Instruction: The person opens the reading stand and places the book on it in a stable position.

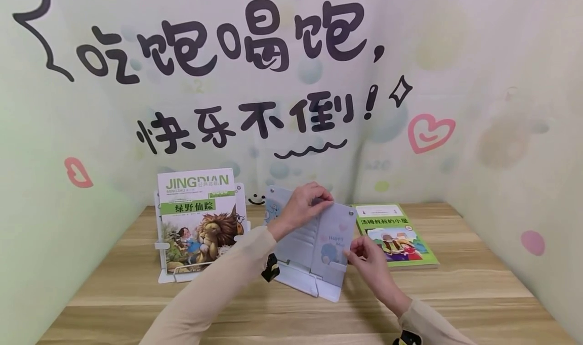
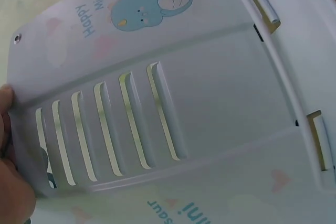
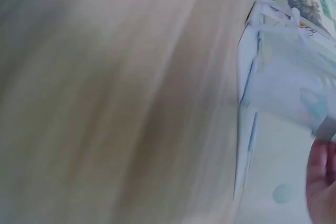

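A pale metal book stand (image 1: 334,223) with slots, a "Happy Mini" print and a blue cartoon animal leans back over the middle of the table. My left hand (image 1: 302,206) grips the top edge of its back panel; in the left wrist view the thumb (image 2: 16,190) lies at the slotted end. At the stand's right side, my right hand (image 1: 371,266) pinches the edge near the small page-holding tab (image 1: 337,265). In the right wrist view the right hand (image 3: 321,182) shows at the far right, beside the blurred stand (image 3: 283,77).
To the left, a second white book stand (image 1: 162,275) holds up a book with a lion and a girl (image 1: 200,223). A green-covered book (image 1: 396,233) lies flat at the right. Behind the wooden table (image 1: 255,325) hangs a printed curtain (image 1: 291,173).
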{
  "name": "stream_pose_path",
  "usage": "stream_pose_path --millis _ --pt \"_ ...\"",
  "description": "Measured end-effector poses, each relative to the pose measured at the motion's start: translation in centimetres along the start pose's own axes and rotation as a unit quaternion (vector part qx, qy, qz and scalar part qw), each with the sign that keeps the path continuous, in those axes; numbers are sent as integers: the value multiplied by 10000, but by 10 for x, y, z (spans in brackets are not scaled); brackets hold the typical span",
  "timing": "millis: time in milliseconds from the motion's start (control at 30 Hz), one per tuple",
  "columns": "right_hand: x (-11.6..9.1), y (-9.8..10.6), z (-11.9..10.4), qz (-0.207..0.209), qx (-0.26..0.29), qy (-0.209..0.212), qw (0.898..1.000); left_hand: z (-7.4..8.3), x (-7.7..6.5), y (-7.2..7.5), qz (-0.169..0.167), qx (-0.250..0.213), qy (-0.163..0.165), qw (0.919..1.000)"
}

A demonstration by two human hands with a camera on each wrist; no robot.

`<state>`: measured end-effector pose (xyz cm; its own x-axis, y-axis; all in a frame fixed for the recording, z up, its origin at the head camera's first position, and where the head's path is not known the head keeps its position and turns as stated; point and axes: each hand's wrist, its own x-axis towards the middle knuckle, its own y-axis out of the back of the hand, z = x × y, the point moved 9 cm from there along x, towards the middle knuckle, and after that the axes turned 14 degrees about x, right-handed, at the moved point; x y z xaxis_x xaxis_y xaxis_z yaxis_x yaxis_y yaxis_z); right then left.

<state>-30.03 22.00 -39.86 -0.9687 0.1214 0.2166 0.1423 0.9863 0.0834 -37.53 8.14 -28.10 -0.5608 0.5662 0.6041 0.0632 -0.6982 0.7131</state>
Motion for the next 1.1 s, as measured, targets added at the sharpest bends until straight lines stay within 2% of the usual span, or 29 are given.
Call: stream_pose_path --millis 133,233,367,500,633,733,867,967,1100 --pt "-3 9 -1 -303 540 329 9975 4 -2 -1 -81 -202 -295 9993" --pt "5 22 -2 -216 570 457 9971 6 -5 -2 -120 -256 -449 9986" --pt "25 30 5 -99 -53 -8 9999 9 -9 1 -147 -267 -609 9977" --pt "41 24 14 -401 -660 -473 9959 16 -15 4 -245 -380 -757 9961" --pt "54 16 26 -609 -1135 -681 9893 25 -22 8 -337 -558 -981 9930" --pt "63 13 33 -599 -1446 -767 9847 30 -28 10 -411 -686 -1089 9908" --pt "73 11 39 -607 -1983 -888 9742 33 -32 13 -524 -790 -1045 9900" --pt "79 9 40 -744 -2533 -828 9610 33 -33 14 -563 -807 -997 9901" --pt "87 5 43 -859 -3213 -529 9416 34 -34 14 -605 -797 -1025 9897"
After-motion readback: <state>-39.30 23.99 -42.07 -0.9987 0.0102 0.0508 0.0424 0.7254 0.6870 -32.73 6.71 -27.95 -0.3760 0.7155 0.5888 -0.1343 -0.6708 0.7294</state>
